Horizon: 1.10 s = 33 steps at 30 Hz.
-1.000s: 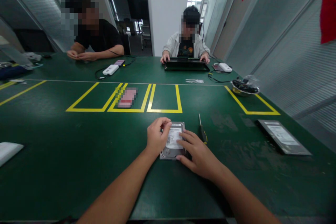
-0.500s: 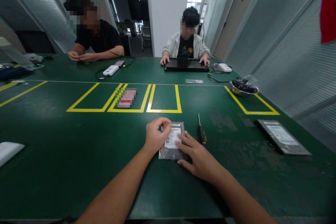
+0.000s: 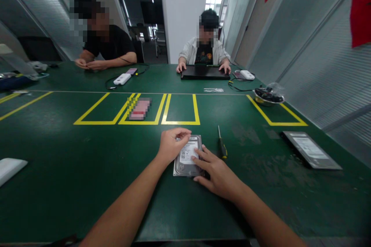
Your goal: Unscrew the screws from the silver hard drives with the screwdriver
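A silver hard drive with a white label lies flat on the green table in front of me. My left hand is at its upper left corner, thumb and fingers drawn together above the drive; anything between the fingertips is hidden or too small to name. Spread fingers of my right hand rest on the drive's label and right edge, gripping nothing. A screwdriver with a black and yellow handle lies just right of the drive, its tip pointing away from me.
At the right lies another hard drive. Behind it stands a metal bowl of dark items. Yellow tape frames mark the table, one with a pink phone. Two people sit opposite, one with both hands on a black laptop.
The fingers of my left hand have straightened slightly and shifted a little over the drive's top edge. My right hand stays on the drive. The view has shifted slightly.
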Each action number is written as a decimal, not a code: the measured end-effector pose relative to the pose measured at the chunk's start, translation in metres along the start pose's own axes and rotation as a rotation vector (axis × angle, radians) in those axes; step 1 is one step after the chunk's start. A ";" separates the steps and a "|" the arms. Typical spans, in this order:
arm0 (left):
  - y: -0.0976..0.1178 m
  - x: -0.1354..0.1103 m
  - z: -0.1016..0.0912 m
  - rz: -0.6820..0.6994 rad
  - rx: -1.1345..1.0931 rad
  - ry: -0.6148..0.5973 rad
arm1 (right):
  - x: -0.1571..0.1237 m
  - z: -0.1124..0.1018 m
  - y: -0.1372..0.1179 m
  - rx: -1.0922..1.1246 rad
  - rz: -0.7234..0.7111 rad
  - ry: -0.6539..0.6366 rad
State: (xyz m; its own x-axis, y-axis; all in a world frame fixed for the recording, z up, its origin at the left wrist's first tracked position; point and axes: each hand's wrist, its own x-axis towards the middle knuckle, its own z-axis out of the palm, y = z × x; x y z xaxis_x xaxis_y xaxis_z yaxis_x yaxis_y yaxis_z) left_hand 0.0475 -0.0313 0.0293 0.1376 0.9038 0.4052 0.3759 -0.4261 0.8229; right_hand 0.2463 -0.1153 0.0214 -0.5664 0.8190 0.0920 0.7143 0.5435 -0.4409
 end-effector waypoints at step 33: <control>0.009 0.046 0.029 -0.011 0.574 -0.401 | 0.005 -0.005 0.001 0.009 -0.083 0.046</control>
State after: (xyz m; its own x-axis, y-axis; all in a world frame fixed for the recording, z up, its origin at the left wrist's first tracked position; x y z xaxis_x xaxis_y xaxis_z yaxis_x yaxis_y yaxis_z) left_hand 0.0836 0.0081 0.0437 0.4170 0.8997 0.1293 0.7886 -0.4289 0.4406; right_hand 0.2462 -0.1101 0.0257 -0.6038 0.7791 0.1690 0.6618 0.6080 -0.4385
